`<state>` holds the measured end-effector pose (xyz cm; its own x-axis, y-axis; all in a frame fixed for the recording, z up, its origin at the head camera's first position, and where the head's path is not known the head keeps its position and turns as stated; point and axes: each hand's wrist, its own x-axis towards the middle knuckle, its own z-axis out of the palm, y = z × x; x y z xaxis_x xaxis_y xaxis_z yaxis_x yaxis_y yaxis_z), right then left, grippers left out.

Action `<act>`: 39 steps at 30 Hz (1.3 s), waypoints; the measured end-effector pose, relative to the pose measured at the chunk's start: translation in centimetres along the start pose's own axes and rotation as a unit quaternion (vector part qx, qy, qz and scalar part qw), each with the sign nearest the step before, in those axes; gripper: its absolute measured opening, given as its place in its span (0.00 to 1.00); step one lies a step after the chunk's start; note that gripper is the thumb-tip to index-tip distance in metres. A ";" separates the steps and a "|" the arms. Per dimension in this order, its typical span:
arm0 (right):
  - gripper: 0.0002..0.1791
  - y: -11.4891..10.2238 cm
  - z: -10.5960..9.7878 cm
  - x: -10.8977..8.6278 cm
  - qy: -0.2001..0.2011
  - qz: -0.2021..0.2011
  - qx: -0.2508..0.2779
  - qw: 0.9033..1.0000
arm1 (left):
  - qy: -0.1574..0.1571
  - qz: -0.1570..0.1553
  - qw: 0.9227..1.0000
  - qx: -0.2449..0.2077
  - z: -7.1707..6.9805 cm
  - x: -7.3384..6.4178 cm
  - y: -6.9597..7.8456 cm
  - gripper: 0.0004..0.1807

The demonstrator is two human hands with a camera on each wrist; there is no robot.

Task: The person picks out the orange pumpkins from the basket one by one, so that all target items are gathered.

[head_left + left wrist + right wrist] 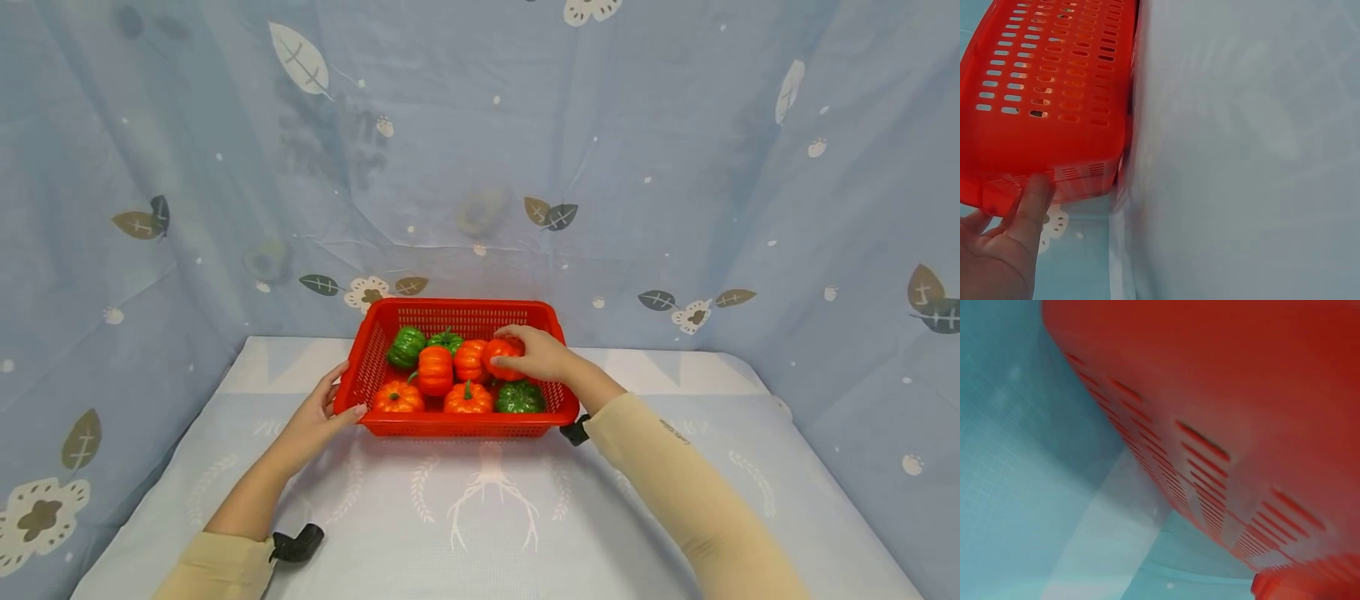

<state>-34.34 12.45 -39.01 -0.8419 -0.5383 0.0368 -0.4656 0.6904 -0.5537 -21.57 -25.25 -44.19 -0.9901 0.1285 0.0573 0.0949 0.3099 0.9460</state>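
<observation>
A red plastic basket (465, 425) with slotted walls holds several orange-red and green bell peppers. My left hand (318, 421) grips its left end near the front corner, thumb at the rim and fingers along the outside; the left wrist view shows those fingers against the basket's end wall (1035, 137). Inside the right part of the basket, my right hand (538, 354) holds an orange-red bell pepper (501, 360) between thumb and fingers. Beside it lie another orange-red pepper (470, 361) and a dark green pepper (521, 398). The right wrist view shows mostly the basket's outer wall (1210, 375), with the right hand hidden.
The basket stands on a table covered with a pale printed cloth (420, 517), near its back edge. A blue patterned curtain (465, 167) hangs close behind and along both sides. Black wrist-worn pieces (298, 543) show by both sleeves.
</observation>
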 end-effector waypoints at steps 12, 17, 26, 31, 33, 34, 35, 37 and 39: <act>0.37 -0.6 -1.4 -2.7 0.027 -0.016 0.031 0.999 | -0.001 0.006 1.000 0.001 -0.1 0.1 -0.1 0.47; 0.38 -0.5 -2.5 -4.0 0.040 -0.006 0.053 0.998 | -0.002 0.004 1.000 -0.001 -0.1 0.1 -0.1 0.48; 0.35 -0.1 -4.8 -6.7 0.075 0.011 0.077 0.994 | -0.005 0.000 1.000 0.002 -0.1 0.0 0.1 0.48; 0.37 0.9 -6.1 -8.3 0.097 0.022 0.091 0.991 | -0.006 0.002 1.000 0.003 -0.2 0.0 0.0 0.49; 0.37 1.7 -6.4 -8.9 0.105 0.028 0.098 0.989 | -0.006 0.002 1.000 0.003 -0.2 0.0 0.0 0.48; 0.37 2.1 -6.6 -9.2 0.109 0.032 0.100 0.988 | -0.006 0.003 1.000 0.002 -0.2 0.0 0.0 0.48; 0.37 2.6 -6.7 -9.5 0.112 0.036 0.102 0.988 | -0.006 0.003 1.000 0.004 -0.2 0.0 0.0 0.48; 0.37 3.5 -6.8 -10.0 0.121 0.045 0.102 0.986 | -0.006 0.003 1.000 0.005 -0.2 0.0 0.0 0.48; 0.38 4.4 -6.8 -10.6 0.130 0.056 0.098 0.985 | -0.005 0.003 1.000 0.005 -0.2 0.0 0.0 0.48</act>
<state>-29.37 24.49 -36.18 -0.9384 -0.3037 0.1647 -0.3255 0.6178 -0.7158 -21.60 -25.41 -44.14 -0.9885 0.1388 0.0593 0.1013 0.3188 0.9424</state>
